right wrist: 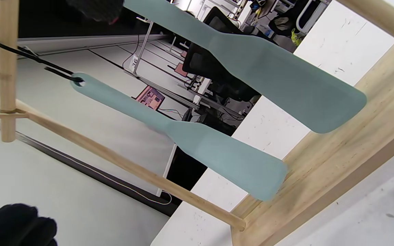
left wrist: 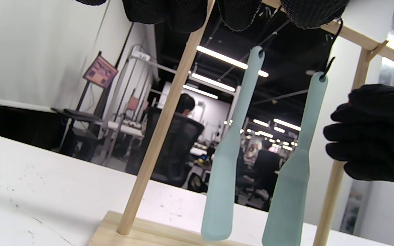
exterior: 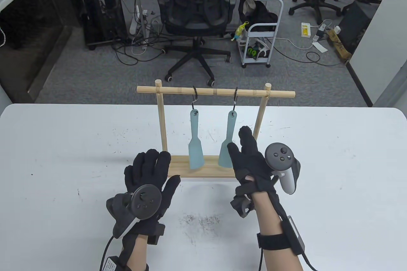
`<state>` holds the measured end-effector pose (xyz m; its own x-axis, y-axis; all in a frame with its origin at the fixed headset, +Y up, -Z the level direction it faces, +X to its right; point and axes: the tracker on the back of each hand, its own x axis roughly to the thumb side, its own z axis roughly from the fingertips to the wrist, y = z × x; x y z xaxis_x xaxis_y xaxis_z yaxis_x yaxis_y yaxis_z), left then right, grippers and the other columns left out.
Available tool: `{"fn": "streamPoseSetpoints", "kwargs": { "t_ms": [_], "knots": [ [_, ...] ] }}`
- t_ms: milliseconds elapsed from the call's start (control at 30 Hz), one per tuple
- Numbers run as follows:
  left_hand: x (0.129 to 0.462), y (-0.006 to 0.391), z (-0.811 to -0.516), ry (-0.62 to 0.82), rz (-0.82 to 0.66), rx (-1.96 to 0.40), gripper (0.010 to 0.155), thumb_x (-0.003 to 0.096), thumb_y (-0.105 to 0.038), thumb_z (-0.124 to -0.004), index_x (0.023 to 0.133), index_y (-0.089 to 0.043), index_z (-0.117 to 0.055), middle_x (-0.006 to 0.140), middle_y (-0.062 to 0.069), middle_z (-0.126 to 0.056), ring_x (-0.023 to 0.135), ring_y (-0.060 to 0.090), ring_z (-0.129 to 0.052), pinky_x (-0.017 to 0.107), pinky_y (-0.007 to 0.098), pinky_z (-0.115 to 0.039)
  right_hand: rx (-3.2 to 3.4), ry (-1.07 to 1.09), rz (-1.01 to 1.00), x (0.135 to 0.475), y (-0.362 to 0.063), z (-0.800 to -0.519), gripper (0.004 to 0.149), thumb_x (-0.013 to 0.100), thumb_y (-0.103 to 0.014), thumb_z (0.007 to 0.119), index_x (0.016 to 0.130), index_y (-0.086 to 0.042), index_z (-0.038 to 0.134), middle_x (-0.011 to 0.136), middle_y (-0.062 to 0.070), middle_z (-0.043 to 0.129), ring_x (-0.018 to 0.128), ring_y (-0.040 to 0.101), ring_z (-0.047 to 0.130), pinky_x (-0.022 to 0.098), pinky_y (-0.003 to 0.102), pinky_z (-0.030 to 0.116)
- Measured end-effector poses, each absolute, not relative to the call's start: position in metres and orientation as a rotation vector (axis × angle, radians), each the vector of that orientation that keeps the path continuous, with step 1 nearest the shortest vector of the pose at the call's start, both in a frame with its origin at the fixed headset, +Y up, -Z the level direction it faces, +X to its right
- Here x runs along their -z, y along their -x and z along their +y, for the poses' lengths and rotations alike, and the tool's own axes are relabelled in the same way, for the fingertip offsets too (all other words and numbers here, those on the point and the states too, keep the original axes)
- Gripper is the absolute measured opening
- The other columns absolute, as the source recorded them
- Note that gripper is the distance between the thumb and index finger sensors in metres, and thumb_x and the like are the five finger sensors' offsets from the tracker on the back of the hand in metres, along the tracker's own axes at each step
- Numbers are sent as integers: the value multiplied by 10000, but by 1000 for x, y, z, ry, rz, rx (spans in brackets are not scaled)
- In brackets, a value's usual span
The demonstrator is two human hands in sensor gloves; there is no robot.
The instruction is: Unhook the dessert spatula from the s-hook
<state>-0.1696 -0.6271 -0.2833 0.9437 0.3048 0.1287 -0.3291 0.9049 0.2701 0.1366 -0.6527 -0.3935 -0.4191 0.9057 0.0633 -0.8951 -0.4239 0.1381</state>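
A small wooden rack [exterior: 216,92] with a round top bar stands on the white table [exterior: 63,156]. Two pale blue-green dessert spatulas hang from it, each on a thin black s-hook. The left spatula [exterior: 194,144] hangs from the left hook [exterior: 194,96], and the right spatula [exterior: 227,144] hangs from the right hook [exterior: 235,98] — both are still hooked on.

The right hand [exterior: 249,163] in its black glove is open, fingers straight and pointing up. It is just beside the right spatula and covers that blade's lower right corner, so I cannot tell if it touches. The right wrist view shows only one dark fingertip at the top edge, near the spatula's handle.

The left hand [exterior: 152,172] is open too, fingers spread, holding nothing. Its fingertips hide the left end of the rack's flat base [exterior: 203,169] — touching or not, I cannot tell. In the left wrist view its fingers [left wrist: 169,13] are cut off at the top edge.
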Motion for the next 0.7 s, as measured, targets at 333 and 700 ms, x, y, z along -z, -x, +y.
{"fn": "streamPoseSetpoints", "kwargs": {
  "t_ms": [333,700],
  "knots": [
    [283,171,-627,-286,-93,-350,732,539,-651,-630,1197,-358,-501,1282,97,-511,1174,430,-478,800,691,-450,-1959,-53,151,423,-129,-664,799,502,-513,724,1097,-252,259,1170,92,321,1070,389,392,764,550,384],
    [284,174,-627,-282,-89,-365,726,540,-650,-629,1195,-359,-512,1282,97,-511,1174,430,-477,800,692,-449,-1793,-81,248,438,-130,-677,693,506,-400,758,1094,-322,400,1161,30,457,1081,368,404,763,570,367]
  ]
}}
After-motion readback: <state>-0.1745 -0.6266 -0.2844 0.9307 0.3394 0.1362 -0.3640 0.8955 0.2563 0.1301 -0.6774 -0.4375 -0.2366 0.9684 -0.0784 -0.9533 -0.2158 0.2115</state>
